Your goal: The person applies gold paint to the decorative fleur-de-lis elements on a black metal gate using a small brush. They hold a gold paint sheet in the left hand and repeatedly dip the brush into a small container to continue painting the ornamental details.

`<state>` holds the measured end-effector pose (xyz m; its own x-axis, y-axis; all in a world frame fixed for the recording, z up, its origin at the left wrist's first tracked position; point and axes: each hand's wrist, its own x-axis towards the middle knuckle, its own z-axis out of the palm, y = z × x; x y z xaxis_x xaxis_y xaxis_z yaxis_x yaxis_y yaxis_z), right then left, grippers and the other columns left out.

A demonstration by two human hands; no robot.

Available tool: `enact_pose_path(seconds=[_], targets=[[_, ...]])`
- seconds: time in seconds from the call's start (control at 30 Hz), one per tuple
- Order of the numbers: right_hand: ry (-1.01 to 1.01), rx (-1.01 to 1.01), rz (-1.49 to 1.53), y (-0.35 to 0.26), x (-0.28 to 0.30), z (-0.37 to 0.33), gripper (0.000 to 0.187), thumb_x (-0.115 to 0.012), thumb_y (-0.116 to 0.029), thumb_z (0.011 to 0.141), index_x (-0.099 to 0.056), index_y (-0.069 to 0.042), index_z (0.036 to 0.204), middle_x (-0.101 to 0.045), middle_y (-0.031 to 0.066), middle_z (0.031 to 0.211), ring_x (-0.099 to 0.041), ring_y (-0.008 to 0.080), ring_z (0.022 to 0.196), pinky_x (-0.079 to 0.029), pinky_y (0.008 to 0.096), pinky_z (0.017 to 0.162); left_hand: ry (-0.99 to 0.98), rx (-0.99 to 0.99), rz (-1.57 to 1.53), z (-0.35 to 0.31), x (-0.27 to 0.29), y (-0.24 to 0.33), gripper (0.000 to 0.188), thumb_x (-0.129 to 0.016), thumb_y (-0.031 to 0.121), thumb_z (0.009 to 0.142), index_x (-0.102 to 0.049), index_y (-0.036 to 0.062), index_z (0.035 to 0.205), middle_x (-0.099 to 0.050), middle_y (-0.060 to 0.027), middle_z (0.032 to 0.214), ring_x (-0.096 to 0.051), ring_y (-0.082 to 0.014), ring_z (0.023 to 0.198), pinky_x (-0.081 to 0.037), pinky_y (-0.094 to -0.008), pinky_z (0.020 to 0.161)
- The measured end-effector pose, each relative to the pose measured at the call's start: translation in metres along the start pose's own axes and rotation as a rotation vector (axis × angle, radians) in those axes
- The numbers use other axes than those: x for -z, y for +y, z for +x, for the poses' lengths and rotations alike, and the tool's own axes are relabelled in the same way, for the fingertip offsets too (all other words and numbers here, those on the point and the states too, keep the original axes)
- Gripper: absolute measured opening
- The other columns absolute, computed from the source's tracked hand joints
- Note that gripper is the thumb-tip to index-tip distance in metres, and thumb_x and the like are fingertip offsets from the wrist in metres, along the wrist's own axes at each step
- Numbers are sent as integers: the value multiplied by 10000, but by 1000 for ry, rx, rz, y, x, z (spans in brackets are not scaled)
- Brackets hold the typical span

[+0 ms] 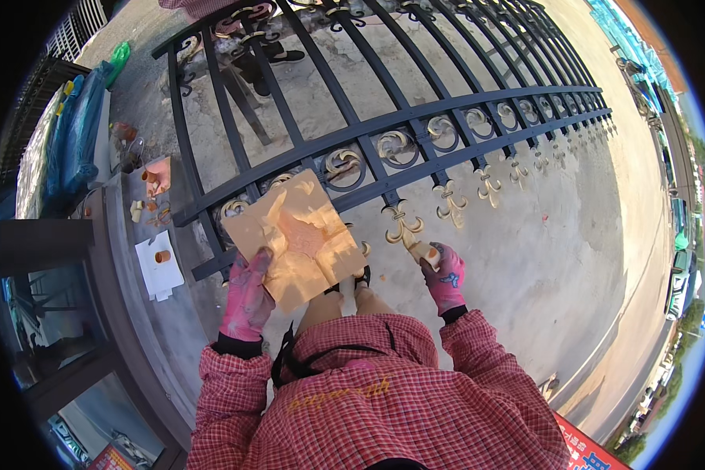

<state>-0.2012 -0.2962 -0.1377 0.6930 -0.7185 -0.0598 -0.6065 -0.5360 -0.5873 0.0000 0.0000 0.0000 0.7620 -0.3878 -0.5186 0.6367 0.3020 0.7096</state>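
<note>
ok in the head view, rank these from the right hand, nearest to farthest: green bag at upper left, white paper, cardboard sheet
1. Cardboard sheet: left of the right hand, held in the left hand.
2. White paper: farther left, beyond the left hand.
3. Green bag: upper left.

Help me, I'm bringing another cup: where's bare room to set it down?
Mostly bare concrete spreads right of the right hand, bordered by gold finials above and the right sleeve below. Crowded: left of the fence, where white paper carries a cup, and the space by the left hand, taken by cardboard.
</note>
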Motion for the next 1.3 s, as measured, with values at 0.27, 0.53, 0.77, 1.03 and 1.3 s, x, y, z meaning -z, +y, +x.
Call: enact_pose_path(seconds=[0.27, 0.53, 0.77, 1.03, 1.3], targets=[[273, 132, 123, -24, 45, 9, 434, -725, -51, 681, -542, -79, 1073, -629, 82, 934, -616, 227, 816, -502, 323, 717, -78, 79, -33, 1, -5, -17, 372, -541, 105, 906, -429, 36, 1253, -534, -64, 1134, -554, -187, 1048, -478, -334, 908], [-9, 319, 400, -148, 106, 8, 381, -747, -58, 662, -596, -50, 1011, -649, 103, 907, -628, 235, 775, -493, 323, 684, -239, 148, -9, 4, -38, -56, 347, -540, 106, 906, -444, 51, 1234, -534, -54, 1150, -540, -167, 1057, -474, -308, 892], [-136, 613, -56, -149, 123, 38, 475, -765, -143, 561, -565, -104, 990, -615, 55, 979, -566, 267, 937, -394, 389, 862, -237, 86, 23, 14, -63, -83, 370, -524, 88, 903, -427, 43, 1258, -536, -64, 1161, -552, -178, 1056, -490, -320, 877], [-31, 479, 108, -66, 172, 100, 419, -744, -108, 609, -577, -102, 993, -629, 64, 892, -592, 278, 827, -443, 383, 753, -94, 39, -39, 25, -125, -105, 376, -516, 105, 913, -410, 50, 1270, -527, -74, 1182, -569, -207, 1046, -514, -362, 875], [-210, 464, -60, 68, 78, 122, 493, -756, -174, 605, -565, -132, 1058, -620, 47, 979, -560, 272, 931, -401, 384, 829, 73, -42, -88, 20, -153, -110, 399, -526, 103, 900, -404, 31, 1274, -504, -95, 1201, -541, -224, 1089, -487, -349, 899]])
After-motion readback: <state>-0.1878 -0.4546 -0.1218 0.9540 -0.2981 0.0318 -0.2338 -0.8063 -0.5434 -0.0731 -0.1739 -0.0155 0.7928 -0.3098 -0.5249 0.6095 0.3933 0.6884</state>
